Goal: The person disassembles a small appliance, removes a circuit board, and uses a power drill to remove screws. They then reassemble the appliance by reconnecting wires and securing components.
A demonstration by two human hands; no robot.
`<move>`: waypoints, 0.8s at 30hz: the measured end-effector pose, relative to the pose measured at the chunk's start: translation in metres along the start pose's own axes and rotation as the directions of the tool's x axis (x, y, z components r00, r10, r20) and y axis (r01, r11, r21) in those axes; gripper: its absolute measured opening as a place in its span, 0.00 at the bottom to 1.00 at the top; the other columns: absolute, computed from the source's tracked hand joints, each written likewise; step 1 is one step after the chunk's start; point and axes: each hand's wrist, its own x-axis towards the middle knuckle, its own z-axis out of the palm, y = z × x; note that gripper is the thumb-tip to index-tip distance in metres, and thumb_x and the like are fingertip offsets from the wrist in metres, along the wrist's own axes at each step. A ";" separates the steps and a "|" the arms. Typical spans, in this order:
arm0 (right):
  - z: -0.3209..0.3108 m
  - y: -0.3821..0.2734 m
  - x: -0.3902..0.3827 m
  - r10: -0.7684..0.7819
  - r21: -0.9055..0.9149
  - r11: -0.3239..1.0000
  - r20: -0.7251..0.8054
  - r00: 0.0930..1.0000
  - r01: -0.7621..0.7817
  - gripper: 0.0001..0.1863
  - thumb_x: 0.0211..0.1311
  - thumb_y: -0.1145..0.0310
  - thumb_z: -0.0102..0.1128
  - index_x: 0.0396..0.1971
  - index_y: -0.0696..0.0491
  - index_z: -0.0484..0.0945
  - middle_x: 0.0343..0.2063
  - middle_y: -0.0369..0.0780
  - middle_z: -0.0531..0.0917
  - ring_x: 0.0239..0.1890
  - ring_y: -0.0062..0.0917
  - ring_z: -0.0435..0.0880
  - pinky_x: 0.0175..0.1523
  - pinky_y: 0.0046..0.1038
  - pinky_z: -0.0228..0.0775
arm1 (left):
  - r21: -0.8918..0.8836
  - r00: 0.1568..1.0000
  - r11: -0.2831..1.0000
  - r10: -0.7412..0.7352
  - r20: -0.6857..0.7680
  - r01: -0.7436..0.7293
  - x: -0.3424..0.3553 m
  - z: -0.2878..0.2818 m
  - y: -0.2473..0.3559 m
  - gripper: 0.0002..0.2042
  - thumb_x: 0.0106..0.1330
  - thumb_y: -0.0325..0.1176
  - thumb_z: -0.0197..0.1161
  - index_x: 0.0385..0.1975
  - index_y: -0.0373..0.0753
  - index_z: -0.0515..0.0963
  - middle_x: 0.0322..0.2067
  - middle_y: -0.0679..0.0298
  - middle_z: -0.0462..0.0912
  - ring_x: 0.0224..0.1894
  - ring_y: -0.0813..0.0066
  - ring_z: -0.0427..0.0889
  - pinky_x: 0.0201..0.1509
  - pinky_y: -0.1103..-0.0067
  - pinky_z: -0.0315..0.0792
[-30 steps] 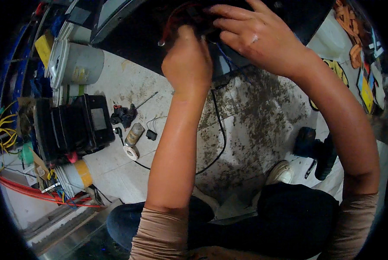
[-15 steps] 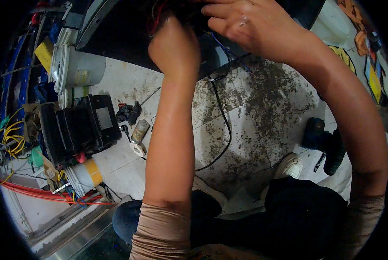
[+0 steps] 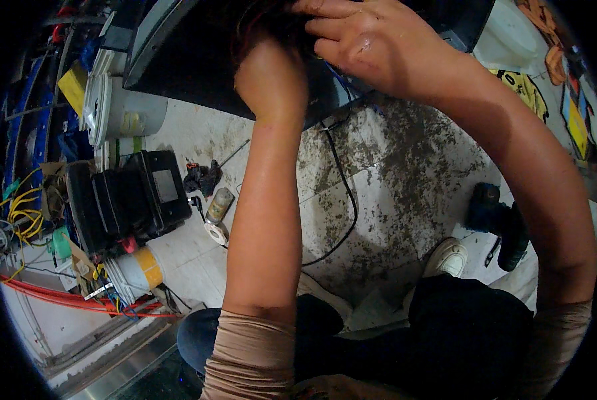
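Note:
At the top of the head view both hands are at a dark, box-like casing (image 3: 192, 73) with wires in its shadowed inside. My left hand (image 3: 272, 77) reaches into it beside thin reddish wires; its fingers are hidden in the dark. My right hand (image 3: 372, 43) comes in from the right, close to the left one. Its fingers are bent and drawn together, and what lies between their tips is hidden. A blue wire (image 3: 342, 79) shows below the right hand. From the casing's lower edge a black cable (image 3: 352, 190) curves down over the floor.
Left on the stained floor (image 3: 405, 167) stand a black toolbox (image 3: 165, 187), a white bucket (image 3: 135, 110), a can (image 3: 220, 205) and a tape roll (image 3: 214, 233). A dark cordless drill (image 3: 498, 220) lies right, near my shoe (image 3: 448, 257). Yellow wires (image 3: 28, 220) hang far left.
The casing and floor items sit slightly lower and further right in the picture. My right hand has shifted a little left, nearer the left hand, which stays inside the casing.

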 end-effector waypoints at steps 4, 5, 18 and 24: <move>0.000 0.000 0.000 -0.002 -0.079 0.997 0.003 1.000 0.002 0.05 0.49 0.73 0.54 0.21 0.57 0.76 0.29 0.43 0.78 0.53 0.35 0.70 0.61 0.60 0.44 | 0.045 1.000 0.999 -0.018 0.019 0.017 0.001 0.000 -0.002 0.16 0.52 0.40 0.61 0.34 0.36 0.70 0.24 0.47 0.79 0.29 0.46 0.79 0.30 0.62 0.73; 0.001 0.000 -0.001 -0.007 -0.065 0.998 -0.002 1.000 0.007 0.05 0.49 0.72 0.54 0.21 0.57 0.76 0.29 0.43 0.78 0.53 0.35 0.70 0.62 0.60 0.44 | 0.038 0.999 0.999 -0.014 0.032 0.013 0.001 -0.001 -0.003 0.15 0.52 0.39 0.61 0.34 0.36 0.70 0.24 0.47 0.79 0.29 0.46 0.79 0.30 0.62 0.73; 0.004 -0.002 -0.001 0.007 -0.092 0.996 -0.016 1.000 -0.008 0.04 0.48 0.73 0.53 0.21 0.56 0.77 0.30 0.42 0.79 0.54 0.34 0.70 0.62 0.59 0.43 | -0.063 0.999 0.997 -0.035 0.008 0.036 -0.001 0.001 -0.001 0.14 0.51 0.36 0.60 0.35 0.36 0.70 0.25 0.45 0.78 0.30 0.46 0.79 0.33 0.61 0.73; 0.005 -0.002 0.001 0.031 -0.102 0.994 0.017 0.999 -0.029 0.04 0.49 0.72 0.54 0.23 0.56 0.77 0.31 0.42 0.79 0.54 0.34 0.70 0.62 0.59 0.44 | -0.067 0.994 0.994 -0.086 0.064 0.090 -0.005 -0.002 0.002 0.14 0.52 0.36 0.61 0.35 0.36 0.68 0.27 0.44 0.78 0.32 0.45 0.78 0.34 0.61 0.73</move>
